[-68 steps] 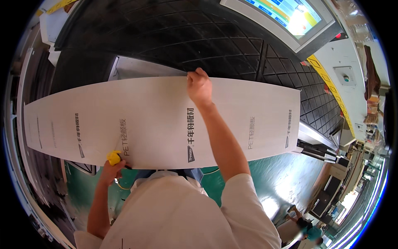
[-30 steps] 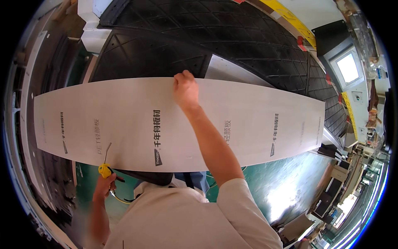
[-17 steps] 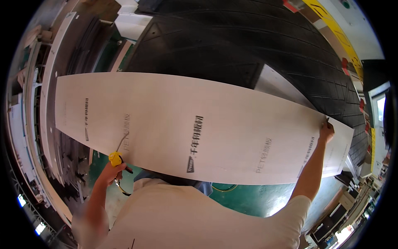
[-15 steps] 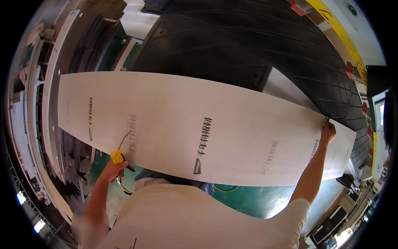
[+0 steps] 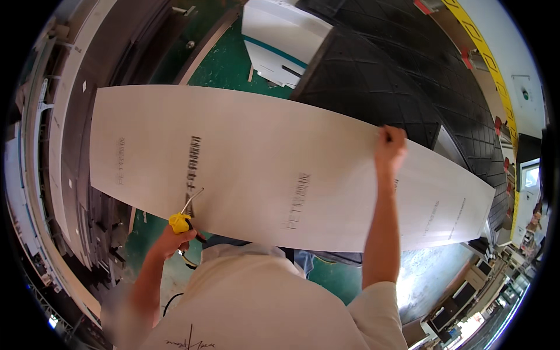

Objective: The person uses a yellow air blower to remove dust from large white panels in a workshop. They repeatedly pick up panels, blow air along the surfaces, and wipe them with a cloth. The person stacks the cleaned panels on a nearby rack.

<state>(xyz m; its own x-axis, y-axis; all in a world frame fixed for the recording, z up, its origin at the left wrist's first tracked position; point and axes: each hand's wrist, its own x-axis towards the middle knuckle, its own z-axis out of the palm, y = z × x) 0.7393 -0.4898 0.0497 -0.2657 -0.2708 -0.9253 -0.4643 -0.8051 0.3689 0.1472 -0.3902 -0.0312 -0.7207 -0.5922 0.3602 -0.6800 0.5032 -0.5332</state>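
A long pale board [image 5: 251, 175] with printed marks lies across in front of me. My left hand [image 5: 171, 242] is wrapped round a yellow air blow gun [image 5: 180, 223], whose thin bent metal nozzle points over the board's near edge. A hose hangs below the gun. My right hand [image 5: 391, 149] is closed at the board's far edge, right of the middle, with the forearm stretched across the panel. Something small and dark shows between its fingers, too small to name.
Beyond the board lies a black ribbed surface [image 5: 379, 64], with a white panel-like piece [image 5: 286, 35] beside it over the green floor [image 5: 221, 64]. Stacked dark boards [image 5: 96, 213] stand at the left. A yellow strip [image 5: 478, 46] runs along the far right.
My right hand has moved left along the board's far edge. My view has shifted, and the board's marks sit further left or right in it. The left hand still grips the blow gun.
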